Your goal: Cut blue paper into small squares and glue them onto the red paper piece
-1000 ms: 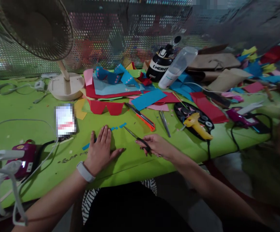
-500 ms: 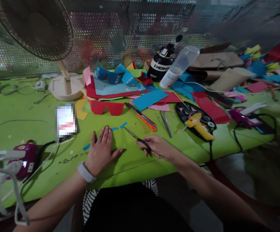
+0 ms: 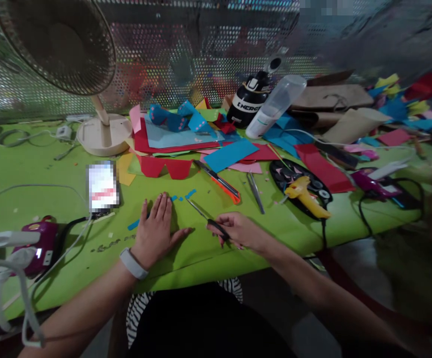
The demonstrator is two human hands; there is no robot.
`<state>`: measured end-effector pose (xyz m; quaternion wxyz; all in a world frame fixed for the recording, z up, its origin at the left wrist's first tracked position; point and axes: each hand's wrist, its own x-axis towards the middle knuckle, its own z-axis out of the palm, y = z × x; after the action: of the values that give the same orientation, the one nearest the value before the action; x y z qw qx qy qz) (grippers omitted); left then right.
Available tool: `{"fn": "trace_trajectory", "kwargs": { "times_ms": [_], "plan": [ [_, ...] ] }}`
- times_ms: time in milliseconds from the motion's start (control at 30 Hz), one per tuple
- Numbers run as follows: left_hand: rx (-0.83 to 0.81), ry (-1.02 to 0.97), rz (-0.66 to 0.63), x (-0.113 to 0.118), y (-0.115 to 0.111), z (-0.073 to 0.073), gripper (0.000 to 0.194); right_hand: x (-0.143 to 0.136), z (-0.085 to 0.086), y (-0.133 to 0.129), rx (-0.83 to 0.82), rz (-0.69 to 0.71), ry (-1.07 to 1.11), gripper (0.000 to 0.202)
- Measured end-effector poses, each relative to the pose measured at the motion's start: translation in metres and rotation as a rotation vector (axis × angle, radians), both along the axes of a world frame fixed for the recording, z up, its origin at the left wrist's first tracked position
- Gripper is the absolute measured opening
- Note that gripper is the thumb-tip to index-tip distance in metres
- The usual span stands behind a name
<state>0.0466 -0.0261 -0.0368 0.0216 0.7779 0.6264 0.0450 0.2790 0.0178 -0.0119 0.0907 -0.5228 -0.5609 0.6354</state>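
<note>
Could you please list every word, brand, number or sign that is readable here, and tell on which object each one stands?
"ENERG": on the white band of the black drink bottle; any further letters cannot be seen.
Too small to read: smaller print low on that bottle.
Too blurred to read: the teal marking on the clear plastic bottle.
Pixelated, unreadable: the smartphone screen.

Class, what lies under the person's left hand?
A blue strip pokes out from under the left hand, on the side away from the thumb. Whatever the hand covers cannot be seen.
</note>
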Motion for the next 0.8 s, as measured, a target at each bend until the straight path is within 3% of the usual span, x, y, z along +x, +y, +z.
{"fn": "trace_trajectory", "kwargs": {
  "times_ms": [300,500,700,800],
  "plan": [
    [0.039,-0.006,0.152,-0.02,0.02,-0.006,0.096,0.015,0.0,0.001,0.441,0.137,-0.264,0.036],
    [0.052,-0.021,0.144,-0.021,0.022,-0.007,0.091,0.027,0.012,0.015,0.576,0.047,-0.3,0.04],
    [0.072,0.003,0.106,-0.023,0.023,-0.008,0.086,0.038,0.009,0.026,0.731,-0.002,-0.392,0.038],
    [0.095,-0.001,0.105,-0.023,0.024,-0.007,0.087,0.057,0.009,0.041,0.898,-0.091,-0.488,0.034]
  ]
}}
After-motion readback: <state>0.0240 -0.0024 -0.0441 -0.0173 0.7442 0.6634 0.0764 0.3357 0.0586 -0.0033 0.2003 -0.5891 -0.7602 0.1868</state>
